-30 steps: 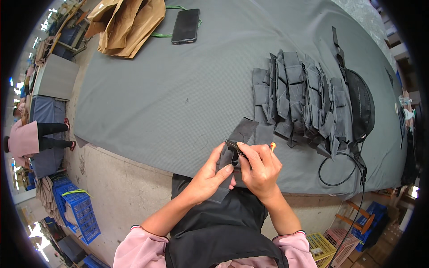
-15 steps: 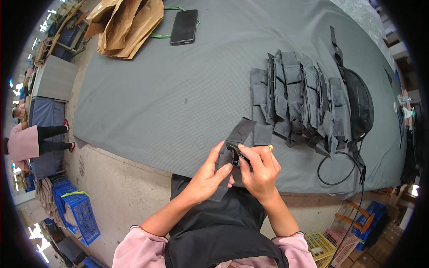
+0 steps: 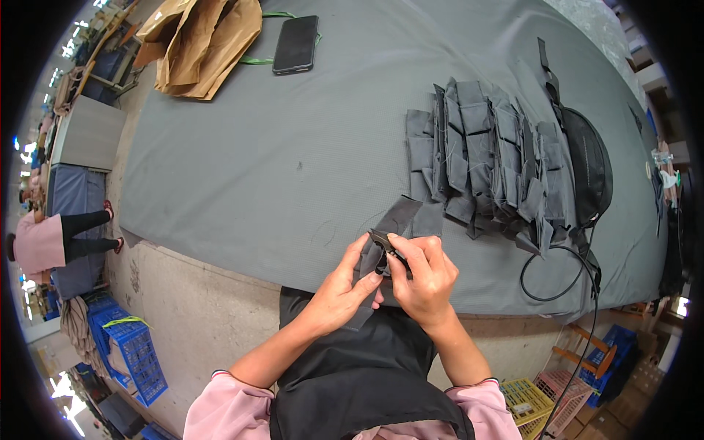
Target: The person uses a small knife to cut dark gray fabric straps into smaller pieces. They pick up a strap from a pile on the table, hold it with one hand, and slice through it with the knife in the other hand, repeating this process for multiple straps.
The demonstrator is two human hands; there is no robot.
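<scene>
My left hand [image 3: 342,292] is closed on a dark grey fabric strip [image 3: 400,215], pinching it between thumb and fingers near the table's front edge. One end of the strip points away over the table; the other hangs down before my apron. My right hand [image 3: 424,282] grips a small black tool that looks like thread snips [image 3: 394,254]. Its dark tip reaches against the fabric beside my left fingertips. Most of the tool is hidden in my right fingers. Just beyond my hands, stacked grey fabric pieces [image 3: 480,132] with loose threads lie in overlapping rows.
A grey cloth covers the table [image 3: 242,176]. A black pouch bag [image 3: 587,165] with a strap and black cable lies right of the stacks. Far left are a phone [image 3: 295,45] and a brown paper bag [image 3: 205,48]. Crates [image 3: 128,352] stand on the floor; another person [image 3: 44,238] stands left.
Both hands stay nearly in place. The black tool has shifted slightly against the fabric, and the yellow spot by my right hand no longer shows. The view has moved a little.
</scene>
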